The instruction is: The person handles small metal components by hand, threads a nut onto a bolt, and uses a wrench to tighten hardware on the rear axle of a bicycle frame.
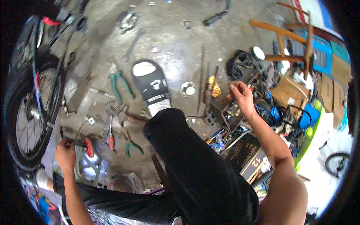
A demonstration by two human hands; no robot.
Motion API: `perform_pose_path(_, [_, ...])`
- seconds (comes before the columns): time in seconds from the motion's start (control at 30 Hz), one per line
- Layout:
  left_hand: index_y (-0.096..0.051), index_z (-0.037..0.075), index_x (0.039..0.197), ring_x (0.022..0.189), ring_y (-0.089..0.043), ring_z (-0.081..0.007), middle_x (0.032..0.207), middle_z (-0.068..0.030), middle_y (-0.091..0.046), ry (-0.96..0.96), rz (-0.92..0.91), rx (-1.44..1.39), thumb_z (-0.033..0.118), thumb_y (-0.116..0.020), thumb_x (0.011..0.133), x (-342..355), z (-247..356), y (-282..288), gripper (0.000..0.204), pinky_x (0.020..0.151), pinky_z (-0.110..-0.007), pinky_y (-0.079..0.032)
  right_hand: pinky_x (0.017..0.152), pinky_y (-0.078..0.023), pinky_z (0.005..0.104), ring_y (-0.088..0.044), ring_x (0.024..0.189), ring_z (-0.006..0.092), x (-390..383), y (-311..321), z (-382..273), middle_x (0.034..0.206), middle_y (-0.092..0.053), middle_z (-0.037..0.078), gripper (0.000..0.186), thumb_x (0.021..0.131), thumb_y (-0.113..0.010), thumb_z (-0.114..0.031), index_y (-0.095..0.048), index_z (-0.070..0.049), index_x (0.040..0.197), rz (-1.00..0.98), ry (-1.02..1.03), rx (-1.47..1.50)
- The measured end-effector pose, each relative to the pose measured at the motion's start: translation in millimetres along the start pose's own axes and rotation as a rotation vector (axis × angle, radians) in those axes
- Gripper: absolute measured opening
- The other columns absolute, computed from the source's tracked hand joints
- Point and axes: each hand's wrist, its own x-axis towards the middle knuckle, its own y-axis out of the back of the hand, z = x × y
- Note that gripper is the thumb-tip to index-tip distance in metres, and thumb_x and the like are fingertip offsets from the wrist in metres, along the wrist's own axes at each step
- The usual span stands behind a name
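My left hand [65, 154] is at the lower left, closed round a dark handle. A red round end [89, 147] shows beside it, above a brightly lit grey-green frame piece [79, 167]. My right hand [243, 98] hangs over an open metal box [229, 114] of small parts, thumb and fingertips pinched together. Whatever lies between those fingertips is too small to name. Left of that hand are a yellow wrapper [215, 88] and a screwdriver [207, 93]. On the floor, right of my left hand, lie a red-handled screwdriver [111, 140] and green-handled pliers [134, 149].
A bicycle wheel [33, 108] stands at the left. Larger green-handled pliers [119, 84] lie left of my sandalled foot [152, 80]. A round white-centred part [188, 89] sits on the concrete. A wooden chair [288, 37], cartons [288, 90] and a black box [242, 153] crowd the right.
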Motion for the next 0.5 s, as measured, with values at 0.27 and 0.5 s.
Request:
perform_pose_path(0.27, [-0.078,0.005,0.098,0.088,-0.076,-0.0356,0.094,-0.0182,-0.078,0.025,-0.131,0.027,0.018,-0.076,0.084,12,2,6,0.02,0.079,-0.045,-0.057,0.079,-0.054,0.0336,-0.065,0.084,0.0158,-59,103,130,0.098,-0.072,0.011,0.035,0.099,-0.073,-0.029,-0.065,0.0,0.116,0.215,-0.1,-0.406])
perform_pose_path(0.5, [-0.082,0.019,0.103,0.089,-0.075,-0.0385,0.094,-0.017,-0.077,0.129,-0.105,0.19,0.03,-0.07,0.084,13,18,5,0.024,0.083,-0.049,-0.06,0.085,-0.052,0.032,-0.064,0.092,0.0176,-45,28,70,0.103,-0.071,0.011,0.023,0.104,-0.06,-0.014,-0.062,0.0,0.122,0.15,0.15,-0.429])
